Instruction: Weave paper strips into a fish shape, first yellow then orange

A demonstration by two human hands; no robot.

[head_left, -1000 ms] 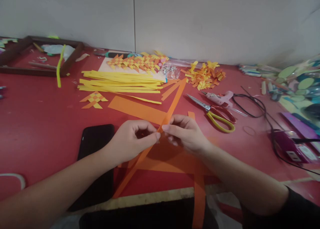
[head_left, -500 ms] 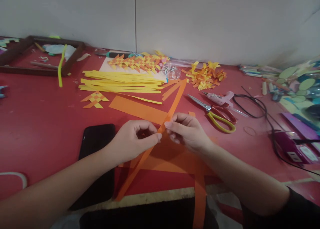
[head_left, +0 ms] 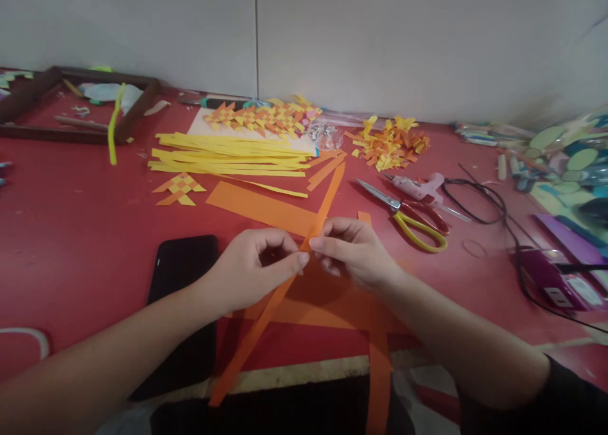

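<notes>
A long orange paper strip (head_left: 268, 321) slants from the table's front edge up toward the loose orange strips. My left hand (head_left: 259, 264) pinches it near its middle between thumb and finger. Right beside that, my right hand (head_left: 354, 248) pinches the same strip slightly higher up. Beneath both hands lies orange paper (head_left: 327, 302), partly hidden by them. Another orange strip (head_left: 380, 384) hangs over the front edge. Behind the hands is a wide orange paper piece (head_left: 261, 207). Yellow paper strips (head_left: 232, 153) lie farther back, with a woven paper fish (head_left: 182, 188) in front of them.
Scissors (head_left: 403, 213) and a pink glue gun (head_left: 425, 188) with a black cord lie to the right. A black phone (head_left: 183, 308) is under my left forearm. Woven fish (head_left: 261, 118), paper scraps (head_left: 392, 144) and a dark frame (head_left: 85, 134) sit along the back.
The strip has slid down and toward me, its lower end now past the table edge. My right hand has moved slightly down and left; my left hand stays nearly in place.
</notes>
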